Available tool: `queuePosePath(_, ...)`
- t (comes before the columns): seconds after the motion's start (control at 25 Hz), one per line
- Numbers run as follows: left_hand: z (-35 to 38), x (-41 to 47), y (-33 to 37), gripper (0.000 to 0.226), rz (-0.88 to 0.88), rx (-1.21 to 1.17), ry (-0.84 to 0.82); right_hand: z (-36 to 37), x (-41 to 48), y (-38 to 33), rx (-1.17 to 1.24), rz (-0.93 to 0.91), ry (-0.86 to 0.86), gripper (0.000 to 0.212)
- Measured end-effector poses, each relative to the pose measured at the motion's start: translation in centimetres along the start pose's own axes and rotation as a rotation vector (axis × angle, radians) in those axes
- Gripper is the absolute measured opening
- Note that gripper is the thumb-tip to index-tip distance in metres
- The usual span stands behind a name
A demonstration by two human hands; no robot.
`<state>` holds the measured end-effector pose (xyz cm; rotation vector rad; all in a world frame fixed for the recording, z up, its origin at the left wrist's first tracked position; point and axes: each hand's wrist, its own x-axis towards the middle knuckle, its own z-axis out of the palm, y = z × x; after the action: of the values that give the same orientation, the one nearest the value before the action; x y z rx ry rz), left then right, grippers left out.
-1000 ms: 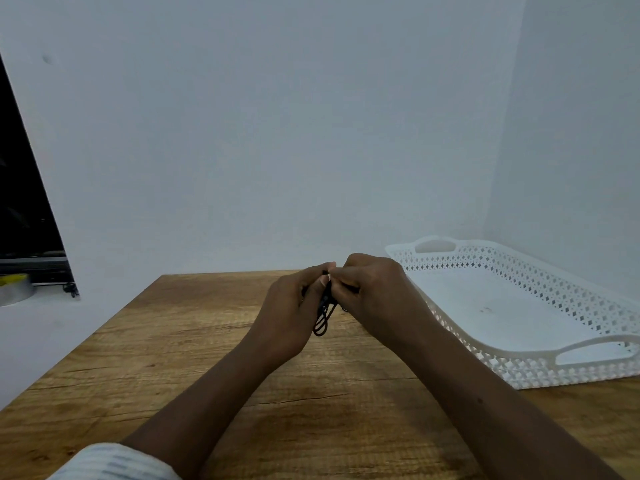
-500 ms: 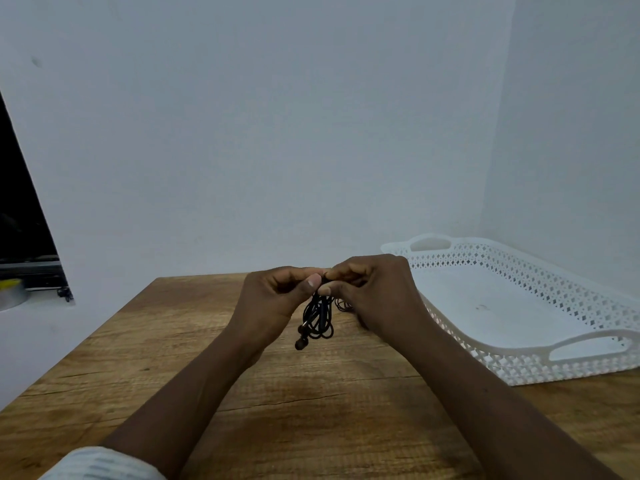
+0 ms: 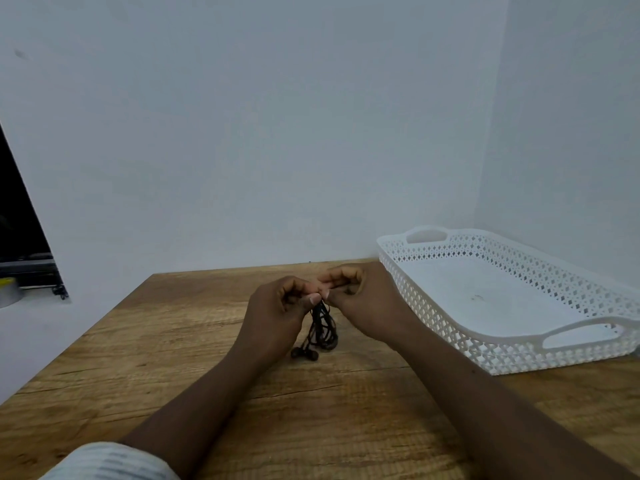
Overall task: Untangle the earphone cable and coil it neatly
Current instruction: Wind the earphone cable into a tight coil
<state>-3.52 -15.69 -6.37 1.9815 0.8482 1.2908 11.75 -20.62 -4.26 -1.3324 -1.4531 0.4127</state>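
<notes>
A black earphone cable (image 3: 323, 329) hangs in a tangled bunch between my two hands, just above the wooden table (image 3: 173, 358). My left hand (image 3: 277, 313) pinches its top with thumb and fingers. My right hand (image 3: 363, 301) pinches the same spot from the other side, fingertips touching the left ones. The two earbuds (image 3: 304, 354) dangle at the bottom, close to or touching the table. The upper end of the cable is hidden inside my fingers.
A white perforated plastic tray (image 3: 450, 327) with handle cut-outs stands on the table to the right, close to my right wrist. White walls close the back and right. The table's left edge runs diagonally, with a dark opening (image 3: 17, 237) beyond.
The cable bunch has dropped lower out of my hands, and the earbuds now hang down near the table. Both hands stay pinched together at its top.
</notes>
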Motion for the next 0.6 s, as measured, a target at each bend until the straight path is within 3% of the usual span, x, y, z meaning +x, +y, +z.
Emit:
queuePosePath(0.2, 0.0, -0.2, -1.0, 0.004, -0.043, 0.067, 0.003, 0.8, -0.4, 1.0, 0.117, 0.103, -0.055, 0.018)
queuePosePath(0.6, -0.5, -0.2, -1.1, 0.009, -0.077, 0.123, -0.010, 1.6, -0.5, 1.7, 0.041, 0.170, 0.005, 0.019)
